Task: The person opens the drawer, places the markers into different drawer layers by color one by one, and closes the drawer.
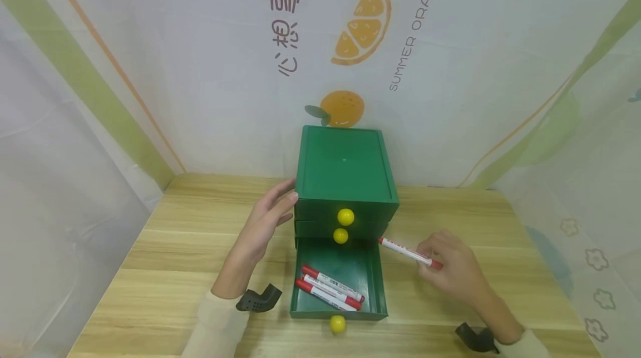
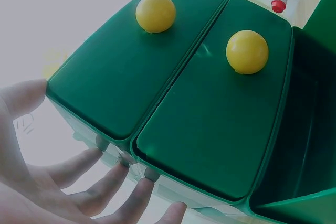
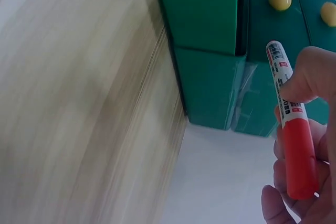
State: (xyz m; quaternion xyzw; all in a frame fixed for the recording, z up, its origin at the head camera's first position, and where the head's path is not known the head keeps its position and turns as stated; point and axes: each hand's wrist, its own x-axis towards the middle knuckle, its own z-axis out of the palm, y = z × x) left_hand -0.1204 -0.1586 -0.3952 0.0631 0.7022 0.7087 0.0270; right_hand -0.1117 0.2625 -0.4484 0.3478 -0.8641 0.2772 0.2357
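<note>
A green drawer cabinet [image 1: 345, 163] with yellow ball knobs stands on the table, its bottom drawer [image 1: 373, 274] pulled out. Several red-and-white markers [image 1: 333, 285] lie in that drawer. My left hand [image 1: 262, 221] rests against the cabinet's left side, fingers spread; the left wrist view shows its fingertips [image 2: 149, 174] touching the side wall. To the right of the cabinet, my right hand [image 1: 450, 263] pinches a red-capped marker [image 3: 281, 77] between thumb and fingers. The marker is above the table, its far end near the cabinet's front right corner.
The upper two drawers are closed, with yellow knobs [image 1: 345, 216] facing me. A wooden table [image 1: 200, 241] lies under everything. Behind it hangs a white curtain [image 1: 225, 68] printed with oranges and writing. Black wrist mounts [image 1: 259, 298] sit on both forearms.
</note>
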